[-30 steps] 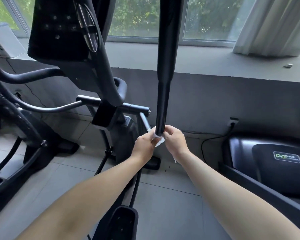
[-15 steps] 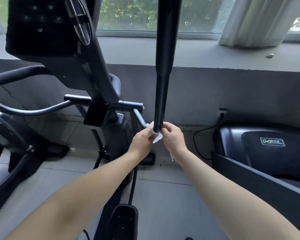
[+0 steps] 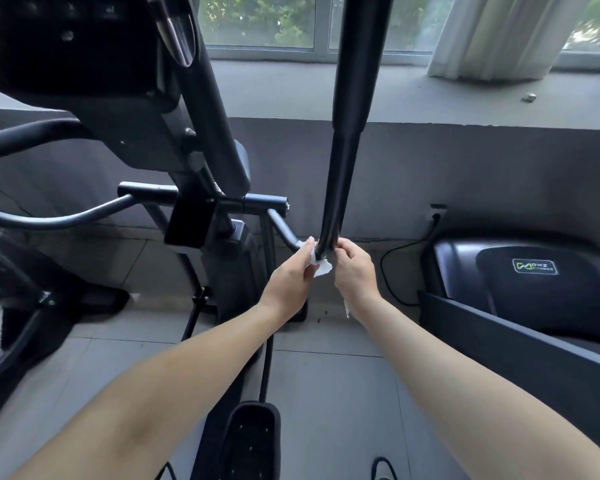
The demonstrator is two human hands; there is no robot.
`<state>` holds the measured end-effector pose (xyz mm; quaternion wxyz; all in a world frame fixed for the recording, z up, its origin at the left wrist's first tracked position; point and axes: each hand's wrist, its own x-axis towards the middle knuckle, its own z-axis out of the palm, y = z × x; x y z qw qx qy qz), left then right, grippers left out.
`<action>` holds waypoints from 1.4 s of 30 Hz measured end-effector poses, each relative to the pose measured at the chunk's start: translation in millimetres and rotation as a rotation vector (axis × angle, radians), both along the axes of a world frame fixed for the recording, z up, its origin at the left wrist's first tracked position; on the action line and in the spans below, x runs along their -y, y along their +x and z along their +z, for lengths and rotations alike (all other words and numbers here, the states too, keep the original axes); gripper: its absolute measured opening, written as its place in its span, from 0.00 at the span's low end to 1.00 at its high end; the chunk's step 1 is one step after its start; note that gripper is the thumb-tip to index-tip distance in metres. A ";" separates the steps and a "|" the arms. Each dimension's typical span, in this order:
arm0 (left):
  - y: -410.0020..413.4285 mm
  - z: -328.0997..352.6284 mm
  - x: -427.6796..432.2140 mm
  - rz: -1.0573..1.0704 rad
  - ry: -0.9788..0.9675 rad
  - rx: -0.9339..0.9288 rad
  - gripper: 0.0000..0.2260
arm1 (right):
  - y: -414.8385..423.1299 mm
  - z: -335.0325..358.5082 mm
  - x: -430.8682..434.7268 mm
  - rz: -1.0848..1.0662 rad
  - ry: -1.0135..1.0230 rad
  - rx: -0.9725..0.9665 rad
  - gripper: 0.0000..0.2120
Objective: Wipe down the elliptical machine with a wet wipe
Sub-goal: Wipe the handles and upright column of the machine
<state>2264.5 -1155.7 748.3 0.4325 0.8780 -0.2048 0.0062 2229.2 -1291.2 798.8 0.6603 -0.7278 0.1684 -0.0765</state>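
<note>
Fingers of both hands are closed around the wet wipe (image 3: 321, 266), which is wrapped on the lower end of the black handlebar pole (image 3: 343, 168) of the elliptical machine (image 3: 194, 140): the left hand (image 3: 291, 277) clamps it from one side, the right hand (image 3: 354, 268) from the other. Compared with a second ago the grip sits about at the same low point of the pole, only the view has shifted. I judge this pole nearly finished; the console above the grip and the pedal (image 3: 253, 441) below it remain.

Both forearms stretched forward, left hand (image 3: 293, 277) and right hand (image 3: 354, 271) close together, fingers (image 3: 342, 244) curled closed
</note>
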 end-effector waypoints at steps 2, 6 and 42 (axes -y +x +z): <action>6.3 -1.5 2.9 0.049 0.025 -0.121 0.19 | 0.3 0.1 -2.4 -0.016 0.020 -0.019 0.15; 18.4 -10.9 6.4 0.068 0.051 -0.245 0.13 | 6.7 -1.3 2.5 0.009 -0.003 -0.065 0.14; 94.8 -15.0 40.5 0.640 -0.369 -0.694 0.14 | 78.8 -38.0 30.6 0.370 0.055 -0.236 0.13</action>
